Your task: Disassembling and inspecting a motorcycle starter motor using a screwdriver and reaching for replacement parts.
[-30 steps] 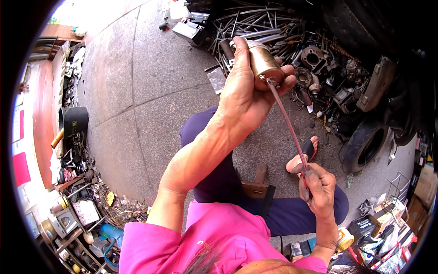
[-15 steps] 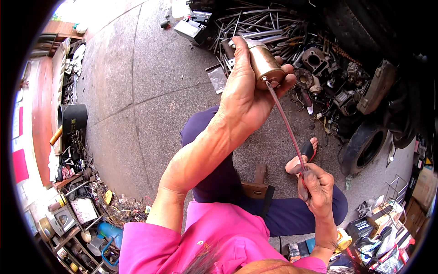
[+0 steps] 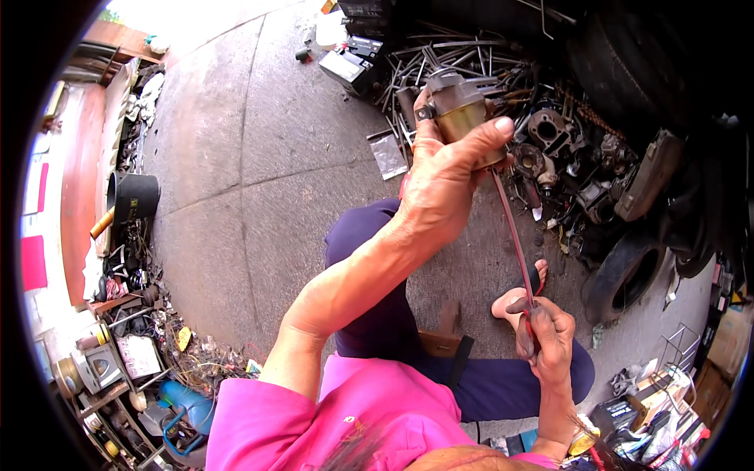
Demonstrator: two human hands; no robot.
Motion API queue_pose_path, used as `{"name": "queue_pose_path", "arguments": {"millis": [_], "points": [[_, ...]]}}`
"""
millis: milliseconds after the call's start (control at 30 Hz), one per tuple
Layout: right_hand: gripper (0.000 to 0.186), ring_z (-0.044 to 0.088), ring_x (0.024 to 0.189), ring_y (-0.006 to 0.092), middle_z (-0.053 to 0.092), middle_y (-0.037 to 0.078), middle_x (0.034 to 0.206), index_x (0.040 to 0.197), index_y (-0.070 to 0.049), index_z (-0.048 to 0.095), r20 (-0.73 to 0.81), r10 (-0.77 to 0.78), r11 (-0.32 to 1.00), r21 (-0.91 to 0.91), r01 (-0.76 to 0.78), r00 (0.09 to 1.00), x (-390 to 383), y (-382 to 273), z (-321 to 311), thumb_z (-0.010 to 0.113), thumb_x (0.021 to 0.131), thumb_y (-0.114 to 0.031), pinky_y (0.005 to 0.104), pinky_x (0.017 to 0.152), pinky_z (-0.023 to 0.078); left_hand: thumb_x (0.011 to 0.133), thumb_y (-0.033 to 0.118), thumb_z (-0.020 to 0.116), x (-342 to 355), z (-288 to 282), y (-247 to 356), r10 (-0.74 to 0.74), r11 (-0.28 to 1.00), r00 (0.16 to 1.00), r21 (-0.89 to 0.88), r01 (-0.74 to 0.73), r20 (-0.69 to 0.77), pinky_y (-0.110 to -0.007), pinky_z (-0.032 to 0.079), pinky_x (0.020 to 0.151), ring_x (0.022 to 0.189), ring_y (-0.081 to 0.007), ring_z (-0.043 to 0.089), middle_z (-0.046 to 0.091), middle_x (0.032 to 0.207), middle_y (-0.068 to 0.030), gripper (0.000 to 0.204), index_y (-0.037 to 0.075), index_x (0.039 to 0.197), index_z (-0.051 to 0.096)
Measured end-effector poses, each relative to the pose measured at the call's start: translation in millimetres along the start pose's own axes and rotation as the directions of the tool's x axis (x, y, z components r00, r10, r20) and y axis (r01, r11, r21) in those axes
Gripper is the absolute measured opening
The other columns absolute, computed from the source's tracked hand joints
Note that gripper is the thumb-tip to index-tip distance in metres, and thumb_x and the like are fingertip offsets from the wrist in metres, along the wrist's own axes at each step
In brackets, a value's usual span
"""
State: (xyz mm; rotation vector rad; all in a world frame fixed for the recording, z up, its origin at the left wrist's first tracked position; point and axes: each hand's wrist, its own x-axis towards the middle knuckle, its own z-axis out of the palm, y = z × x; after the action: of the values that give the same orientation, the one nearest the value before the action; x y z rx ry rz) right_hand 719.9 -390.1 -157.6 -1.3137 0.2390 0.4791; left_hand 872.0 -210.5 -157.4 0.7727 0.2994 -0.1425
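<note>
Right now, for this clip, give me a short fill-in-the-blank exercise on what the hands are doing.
1. The left hand grips a ____-coloured metal cylinder.
2. The right hand holds the handle of a long ____ whose tip reaches under the cylinder.
3. The person's sleeve is ____.

Missing words: brass; screwdriver; pink

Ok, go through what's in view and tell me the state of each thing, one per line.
Left hand: raised, shut around the brass cylinder.
Brass cylinder: held up off the ground, its lower part covered by the fingers.
Long screwdriver: tilted, tip up at the cylinder's underside.
Right hand: low, shut on the screwdriver's handle.
Black bucket: lying on its side.
Tyre: leaning by the scrap pile.
</note>
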Motion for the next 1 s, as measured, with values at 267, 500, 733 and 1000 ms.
{"name": "queue_pose_path", "arguments": {"millis": [267, 500, 733, 1000], "points": [[0.036, 0.035, 0.040, 0.0018, 0.040, -0.003, 0.048, 0.096, 0.008, 0.058, 0.010, -0.030, 0.999, -0.010, 0.030, 0.999, 4, 2, -2, 0.045, 0.095, -0.026, 0.0180, 0.038, 0.027, 0.068, 0.002, 0.076, 2, -3, -1, 0.370, 0.866, 0.905, 0.275, -0.418, 0.212, -0.027, 0.049, 0.084, 0.096, -0.0141, 0.053, 0.046, 0.113, -0.0072, 0.092, 0.013, 0.138, 0.018], [0.037, 0.034, 0.038, 0.0017, 0.041, -0.003, 0.048, 0.096, 0.007, 0.059, 0.015, -0.061, 0.998, -0.033, 0.061, 0.998, 9, 5, -1, 0.046, 0.095, -0.028, 0.0180, 0.035, 0.026, 0.066, -0.003, 0.076, -7, 6, -1, 0.494, 0.713, 0.823, 0.410, -0.568, 0.280, -0.027, 0.052, 0.082, 0.094, -0.0142, 0.058, 0.052, 0.106, -0.0051, 0.094, 0.011, 0.139, 0.019], [0.037, 0.034, 0.038, 0.0013, 0.041, -0.003, 0.048, 0.097, 0.006, 0.059, 0.004, -0.098, 0.993, -0.065, 0.098, 0.995, 12, 7, -2, 0.046, 0.095, -0.028, 0.0176, 0.035, 0.024, 0.065, 0.001, 0.078, -3, 4, -2, 0.535, 0.635, 0.793, 0.480, -0.605, 0.292, -0.026, 0.053, 0.078, 0.090, -0.0136, 0.060, 0.055, 0.100, -0.0047, 0.081, 0.008, 0.131, 0.032], [0.036, 0.033, 0.038, 0.0010, 0.041, -0.003, 0.049, 0.097, 0.006, 0.059, -0.004, -0.100, 0.992, -0.080, 0.099, 0.995, 12, 11, -3, 0.046, 0.095, -0.027, 0.0172, 0.036, 0.024, 0.075, 0.021, 0.075, 4, -6, 4, 0.230, 0.926, 0.955, 0.261, -0.274, 0.186, -0.026, 0.050, 0.060, 0.069, -0.0125, 0.059, 0.058, 0.082, -0.0021, 0.038, 0.007, 0.100, 0.050]]}}
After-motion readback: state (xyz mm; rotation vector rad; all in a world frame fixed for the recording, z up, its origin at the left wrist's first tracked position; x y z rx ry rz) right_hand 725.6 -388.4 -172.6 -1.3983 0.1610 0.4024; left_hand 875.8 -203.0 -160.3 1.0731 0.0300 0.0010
